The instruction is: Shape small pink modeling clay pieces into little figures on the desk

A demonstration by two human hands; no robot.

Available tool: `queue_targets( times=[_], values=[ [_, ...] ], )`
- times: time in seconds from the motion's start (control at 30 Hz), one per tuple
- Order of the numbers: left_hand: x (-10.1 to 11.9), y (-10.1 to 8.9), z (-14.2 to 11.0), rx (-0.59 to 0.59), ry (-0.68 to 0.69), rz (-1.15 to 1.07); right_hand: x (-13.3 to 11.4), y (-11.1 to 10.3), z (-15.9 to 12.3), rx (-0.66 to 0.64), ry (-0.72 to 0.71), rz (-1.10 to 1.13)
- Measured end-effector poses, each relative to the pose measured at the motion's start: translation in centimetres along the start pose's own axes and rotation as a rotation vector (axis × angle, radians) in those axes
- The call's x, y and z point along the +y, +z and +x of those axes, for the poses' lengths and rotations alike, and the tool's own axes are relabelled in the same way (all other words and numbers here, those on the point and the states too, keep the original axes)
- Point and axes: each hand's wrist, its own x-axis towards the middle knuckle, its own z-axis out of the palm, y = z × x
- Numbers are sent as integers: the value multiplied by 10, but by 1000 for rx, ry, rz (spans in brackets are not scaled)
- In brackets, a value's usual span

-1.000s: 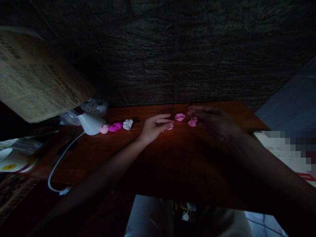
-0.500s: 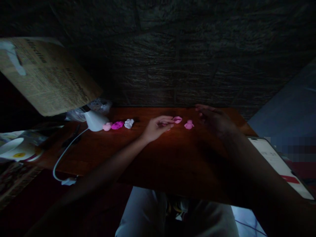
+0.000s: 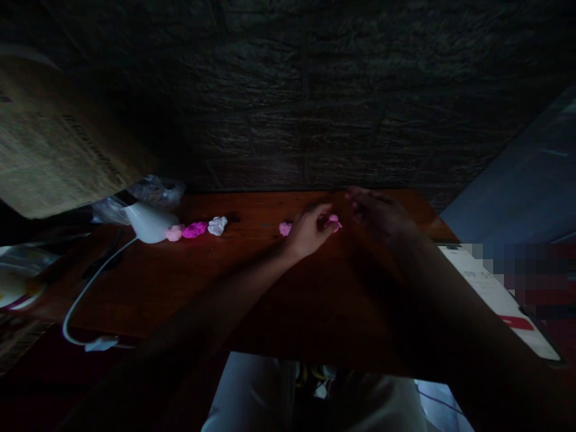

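My left hand (image 3: 310, 229) is curled at a small pink clay figure (image 3: 333, 222), thumb and fingers closed about it and partly covering it. The thin pink clay piece seen before at these fingertips cannot be told apart now. Just left of the hand lies a pink clay lump (image 3: 285, 228), partly hidden behind it. To the right, my right hand (image 3: 375, 213) hovers in deep shadow with its fingers drawn together; whatever they hold, if anything, is too dark to make out.
A white clay lump (image 3: 218, 225), a magenta lump (image 3: 195, 230) and a pale pink lump (image 3: 174, 233) line up beside a white lamp base (image 3: 150, 223) with its cord. A paper lampshade (image 3: 58, 138) overhangs the left. A phone (image 3: 486, 288) lies at the right. A stone wall (image 3: 288, 108) rises behind.
My left hand has moved right from the thin pink piece's spot to the pink figure, uncovering the pink lump on its left. My right hand stays nearly in place. The view has shifted slightly right.
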Motion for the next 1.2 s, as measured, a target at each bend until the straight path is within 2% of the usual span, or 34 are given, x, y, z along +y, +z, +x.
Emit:
queue_targets(
  times=[0.27, 0.43, 0.7, 0.9, 1.2],
  values=[
    [-8, 5, 1, -40, -15, -86, 11, -7, 7, -21, -32, -96],
    [-6, 8, 1, -40, -3, -93, 10, -4, 2, -12, -7, -158],
    [-5, -1, -7, -59, 17, -188, 9, 2, -5, -40, 36, -186],
    [-4, -3, -8, -81, 12, -155, 8, -5, -1, -76, 60, -351],
    [-9, -1, -8, -71, -10, -195, 1, -15, 3, -222, -4, -650]
  ],
)
